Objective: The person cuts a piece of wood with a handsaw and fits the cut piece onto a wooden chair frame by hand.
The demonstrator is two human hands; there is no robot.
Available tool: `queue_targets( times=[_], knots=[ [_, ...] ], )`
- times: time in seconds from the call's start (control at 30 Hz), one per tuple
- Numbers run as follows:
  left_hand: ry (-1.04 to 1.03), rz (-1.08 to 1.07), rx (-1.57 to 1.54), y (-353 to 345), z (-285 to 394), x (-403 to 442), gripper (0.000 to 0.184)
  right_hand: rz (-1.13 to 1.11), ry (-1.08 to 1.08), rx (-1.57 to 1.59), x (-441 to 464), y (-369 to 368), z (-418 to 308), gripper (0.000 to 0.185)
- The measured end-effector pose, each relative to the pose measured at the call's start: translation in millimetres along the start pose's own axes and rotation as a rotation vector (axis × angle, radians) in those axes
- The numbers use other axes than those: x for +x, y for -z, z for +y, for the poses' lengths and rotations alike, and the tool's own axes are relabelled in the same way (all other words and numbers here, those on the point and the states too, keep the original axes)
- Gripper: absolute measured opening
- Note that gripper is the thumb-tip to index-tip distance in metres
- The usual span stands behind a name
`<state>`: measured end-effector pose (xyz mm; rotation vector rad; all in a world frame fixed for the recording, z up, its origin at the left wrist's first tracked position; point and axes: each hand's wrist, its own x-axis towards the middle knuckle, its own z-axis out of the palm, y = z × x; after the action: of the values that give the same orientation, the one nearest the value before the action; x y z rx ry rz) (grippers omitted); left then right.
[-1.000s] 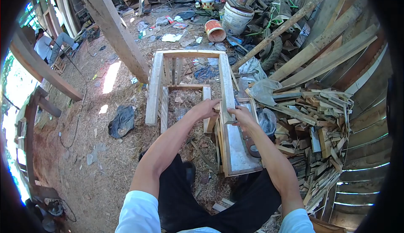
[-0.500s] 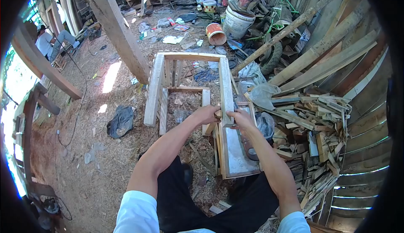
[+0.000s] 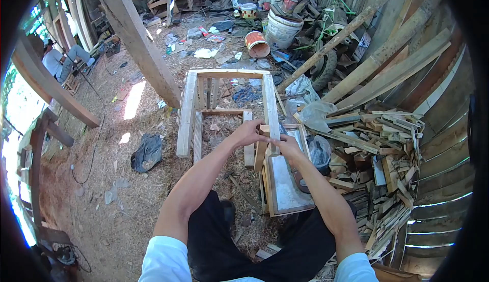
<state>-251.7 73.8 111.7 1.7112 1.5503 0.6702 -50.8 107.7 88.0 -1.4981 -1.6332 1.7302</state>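
Observation:
A wooden frame (image 3: 189, 114) stands in front of me, its right beam running toward my hands. My left hand (image 3: 249, 132) pinches a short wooden piece (image 3: 261, 152) at the near end of that beam. My right hand (image 3: 288, 147) is closed at the beam's end, its fingertips near the left hand's; what lies between its fingers is too small to name. Under my hands is a wooden box with a pale metal-like top (image 3: 285, 185), with a dark tool (image 3: 302, 184) partly hidden by my right forearm.
A heap of wood offcuts (image 3: 392, 154) lies at the right. A slanted post (image 3: 137, 40) rises at the left of the frame. Buckets (image 3: 281, 29) and a tyre (image 3: 326, 71) are at the back. A seated person (image 3: 53, 60) is at the far left.
The short wooden piece now shows more fully beneath my left hand, and my right hand has shifted slightly at the beam's end. The view has moved a little.

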Motion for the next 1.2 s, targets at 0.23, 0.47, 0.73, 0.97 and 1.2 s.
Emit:
queue_targets(
  times=[0.23, 0.47, 0.73, 0.97, 1.2],
  knots=[
    [0.003, -0.014, -0.332, 5.4, 19.0, -1.1, 0.067, -0.05, 0.534, -0.158, -10.1, 20.0, -40.4, 0.041],
    [0.007, -0.072, -0.262, 9.6, 62.8, -28.3, 0.066, -0.211, 0.5, -0.124, -50.6, 43.4, -66.6, 0.044],
    [0.142, -0.178, 0.208, 20.7, 3.4, -93.4, 0.062, 0.159, 0.492, 0.254, -45.7, 88.4, -70.5, 0.036],
    [0.57, -0.285, 0.018, 61.2, 0.4, -153.8, 0.052, 0.043, 0.333, 0.632, -25.3, 118.7, -39.5, 0.03],
    [0.469, 0.374, -0.456, 105.0, -2.3, -165.7, 0.033, -0.053, 0.123, 0.769, -37.2, 75.9, 1.4, 0.025]
  ],
)
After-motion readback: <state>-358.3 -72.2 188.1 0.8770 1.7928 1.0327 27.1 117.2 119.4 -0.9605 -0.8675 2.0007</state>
